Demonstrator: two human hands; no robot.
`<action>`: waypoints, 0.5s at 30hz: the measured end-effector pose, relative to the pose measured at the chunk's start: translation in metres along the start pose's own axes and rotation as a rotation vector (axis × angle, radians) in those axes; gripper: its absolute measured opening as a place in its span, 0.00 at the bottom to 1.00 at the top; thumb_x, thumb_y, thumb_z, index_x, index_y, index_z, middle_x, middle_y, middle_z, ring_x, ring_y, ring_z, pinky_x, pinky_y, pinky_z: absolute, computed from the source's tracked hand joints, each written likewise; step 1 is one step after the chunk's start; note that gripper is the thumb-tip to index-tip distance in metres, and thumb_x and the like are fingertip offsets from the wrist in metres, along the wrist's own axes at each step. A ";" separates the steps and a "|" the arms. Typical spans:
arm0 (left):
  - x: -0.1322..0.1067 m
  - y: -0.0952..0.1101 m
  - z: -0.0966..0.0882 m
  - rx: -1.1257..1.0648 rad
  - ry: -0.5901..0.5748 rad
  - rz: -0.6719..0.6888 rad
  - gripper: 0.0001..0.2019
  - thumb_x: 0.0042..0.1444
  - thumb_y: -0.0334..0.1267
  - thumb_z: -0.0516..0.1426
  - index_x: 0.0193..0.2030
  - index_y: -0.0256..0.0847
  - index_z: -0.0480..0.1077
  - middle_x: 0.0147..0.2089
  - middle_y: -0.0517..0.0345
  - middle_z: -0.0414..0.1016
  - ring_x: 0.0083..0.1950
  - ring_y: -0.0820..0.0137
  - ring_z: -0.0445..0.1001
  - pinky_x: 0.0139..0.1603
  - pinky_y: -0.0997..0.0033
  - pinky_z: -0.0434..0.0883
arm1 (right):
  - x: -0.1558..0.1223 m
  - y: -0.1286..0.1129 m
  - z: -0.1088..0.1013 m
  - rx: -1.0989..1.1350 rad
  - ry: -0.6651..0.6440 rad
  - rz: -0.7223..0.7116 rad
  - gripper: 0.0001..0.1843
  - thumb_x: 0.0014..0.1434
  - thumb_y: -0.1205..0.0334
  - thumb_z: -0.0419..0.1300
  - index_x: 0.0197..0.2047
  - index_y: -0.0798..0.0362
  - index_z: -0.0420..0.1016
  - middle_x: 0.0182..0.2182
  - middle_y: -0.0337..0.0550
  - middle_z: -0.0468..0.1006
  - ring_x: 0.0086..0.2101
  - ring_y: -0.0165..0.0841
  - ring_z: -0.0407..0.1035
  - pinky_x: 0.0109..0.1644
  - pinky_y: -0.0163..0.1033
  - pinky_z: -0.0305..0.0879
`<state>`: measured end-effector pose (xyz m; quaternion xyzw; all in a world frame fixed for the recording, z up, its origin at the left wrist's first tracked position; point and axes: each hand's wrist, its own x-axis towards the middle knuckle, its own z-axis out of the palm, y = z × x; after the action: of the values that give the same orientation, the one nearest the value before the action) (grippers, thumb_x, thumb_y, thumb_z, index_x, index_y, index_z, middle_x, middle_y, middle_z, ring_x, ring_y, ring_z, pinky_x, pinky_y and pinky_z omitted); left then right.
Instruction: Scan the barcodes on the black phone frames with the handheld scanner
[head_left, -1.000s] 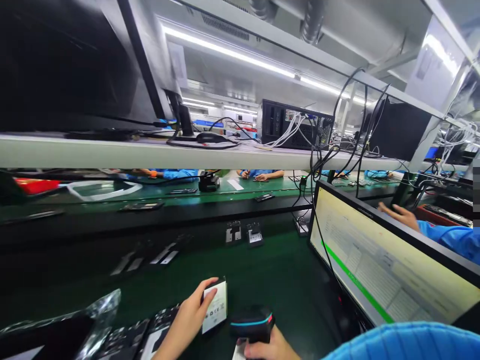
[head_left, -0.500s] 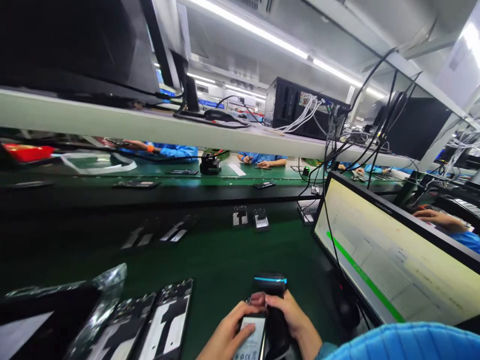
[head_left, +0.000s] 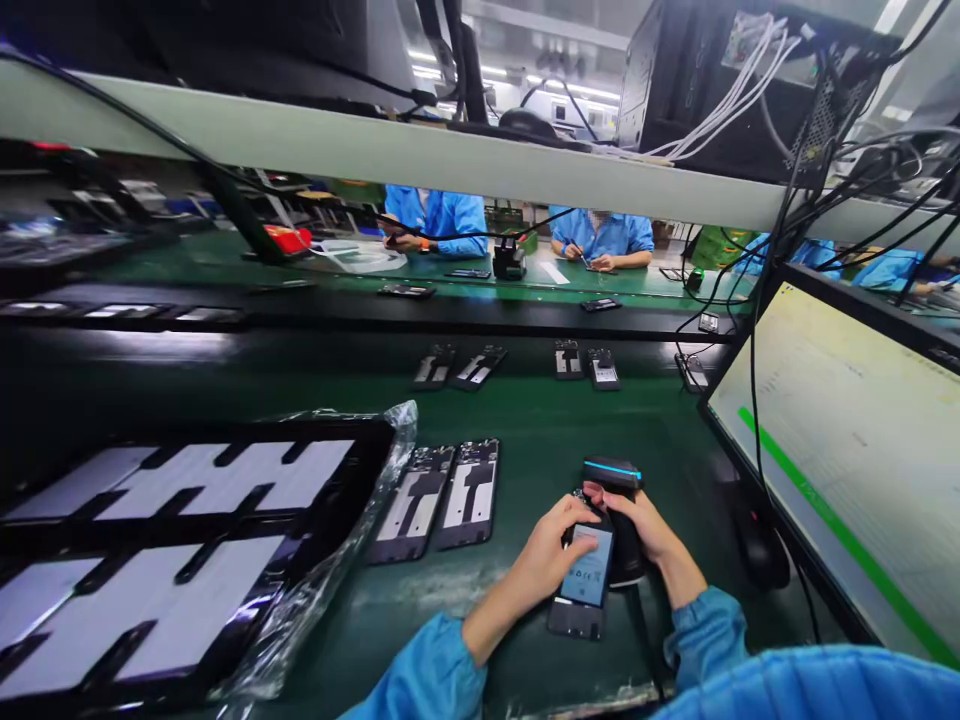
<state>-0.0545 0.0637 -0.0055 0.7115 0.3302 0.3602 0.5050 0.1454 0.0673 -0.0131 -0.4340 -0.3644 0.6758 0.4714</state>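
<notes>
My left hand [head_left: 550,553] holds a phone battery [head_left: 587,576] with a pale label over an open phone frame [head_left: 576,617] lying on the green mat. My right hand [head_left: 645,527] grips a black handheld scanner [head_left: 613,478] with a blue light strip, its head just above the battery. The two hands touch around the battery's upper end.
Two open phone frames [head_left: 444,494] lie left of my hands. A black tray of white-labelled parts in plastic wrap [head_left: 172,540] fills the left. A monitor [head_left: 847,440] and mouse [head_left: 759,548] stand at right. More frames [head_left: 585,362] sit farther back. People in blue work across the bench.
The view has tilted down, showing my forearms and the tray. My hands with battery and scanner now sit over a phone frame on the mat.
</notes>
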 end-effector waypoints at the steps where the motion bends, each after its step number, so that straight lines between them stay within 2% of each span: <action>1: -0.001 -0.001 0.001 0.011 0.005 -0.006 0.10 0.59 0.38 0.61 0.46 0.42 0.77 0.47 0.51 0.72 0.53 0.60 0.71 0.59 0.58 0.67 | -0.001 0.000 0.000 0.003 0.006 -0.001 0.25 0.49 0.48 0.74 0.45 0.57 0.81 0.55 0.53 0.77 0.58 0.43 0.70 0.69 0.51 0.60; 4: -0.004 -0.004 0.000 0.094 -0.009 -0.006 0.12 0.58 0.38 0.62 0.49 0.44 0.77 0.52 0.49 0.71 0.61 0.57 0.67 0.66 0.53 0.63 | -0.002 0.001 0.003 0.026 0.016 0.020 0.31 0.46 0.49 0.75 0.50 0.58 0.80 0.55 0.53 0.78 0.57 0.44 0.71 0.69 0.51 0.59; 7: -0.009 -0.010 -0.006 0.206 -0.065 -0.020 0.19 0.55 0.37 0.64 0.55 0.47 0.75 0.62 0.46 0.66 0.70 0.53 0.59 0.73 0.45 0.56 | -0.002 0.000 0.005 0.055 0.042 0.041 0.34 0.44 0.51 0.75 0.52 0.58 0.78 0.54 0.54 0.78 0.57 0.45 0.71 0.69 0.52 0.59; 9: -0.014 -0.017 -0.009 0.316 -0.112 -0.020 0.21 0.55 0.38 0.65 0.57 0.49 0.75 0.70 0.44 0.60 0.75 0.48 0.52 0.74 0.38 0.52 | -0.007 -0.002 0.005 0.049 0.082 0.021 0.33 0.44 0.50 0.75 0.52 0.58 0.79 0.54 0.53 0.79 0.57 0.47 0.71 0.70 0.55 0.58; 11: -0.023 -0.027 -0.006 0.425 -0.112 0.017 0.25 0.55 0.39 0.64 0.61 0.54 0.72 0.77 0.49 0.49 0.78 0.45 0.43 0.75 0.32 0.48 | -0.018 -0.002 0.002 0.024 0.135 -0.031 0.30 0.46 0.49 0.74 0.49 0.55 0.80 0.55 0.51 0.78 0.60 0.47 0.68 0.72 0.54 0.56; 13: -0.036 -0.042 0.004 0.493 -0.026 0.007 0.36 0.54 0.39 0.65 0.70 0.59 0.63 0.80 0.54 0.40 0.79 0.43 0.36 0.75 0.30 0.43 | -0.035 0.007 -0.001 0.019 0.242 -0.098 0.25 0.46 0.49 0.73 0.46 0.51 0.81 0.54 0.46 0.78 0.62 0.46 0.65 0.73 0.50 0.55; 15: -0.053 -0.062 0.024 0.493 0.148 -0.092 0.44 0.50 0.40 0.65 0.74 0.57 0.54 0.79 0.52 0.45 0.78 0.40 0.38 0.76 0.31 0.44 | -0.055 0.027 -0.002 0.071 0.419 -0.114 0.24 0.41 0.46 0.73 0.42 0.46 0.83 0.51 0.42 0.81 0.62 0.48 0.66 0.71 0.50 0.59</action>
<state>-0.0686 0.0250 -0.0794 0.7690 0.4761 0.2967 0.3065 0.1481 0.0068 -0.0247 -0.5267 -0.2584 0.5557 0.5891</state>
